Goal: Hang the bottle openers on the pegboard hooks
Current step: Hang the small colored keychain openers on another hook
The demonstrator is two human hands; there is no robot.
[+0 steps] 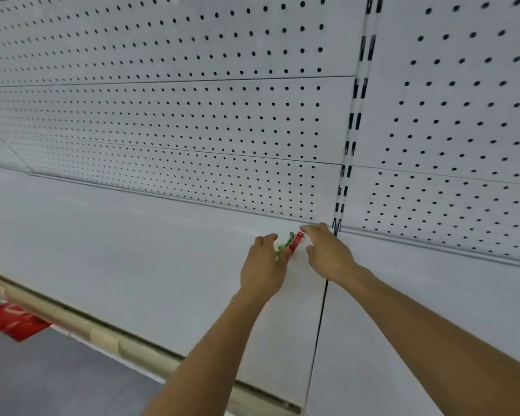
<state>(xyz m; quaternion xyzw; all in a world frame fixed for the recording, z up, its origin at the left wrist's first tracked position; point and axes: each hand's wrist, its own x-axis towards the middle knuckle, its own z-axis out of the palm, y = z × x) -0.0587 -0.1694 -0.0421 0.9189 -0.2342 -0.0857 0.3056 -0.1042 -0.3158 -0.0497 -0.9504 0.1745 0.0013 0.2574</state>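
On the shelf (132,250), left hand (263,265) gripping green and red openers (290,243), right hand (327,250) relaxed

We find no legible text, label, brand or number. The red sign (14,321) on the floor at lower left carries pale markings, too blurred for us to read. The pegboard (192,115) bears no lettering.

Flat, even light falls on the white pegboard (192,109) before me, without glare and with almost no shadow under my arms. The wide lens bends the panel seams and hole rows into curves toward the edges. Motion blur smears the holes at far right and softens the small items between my hands.
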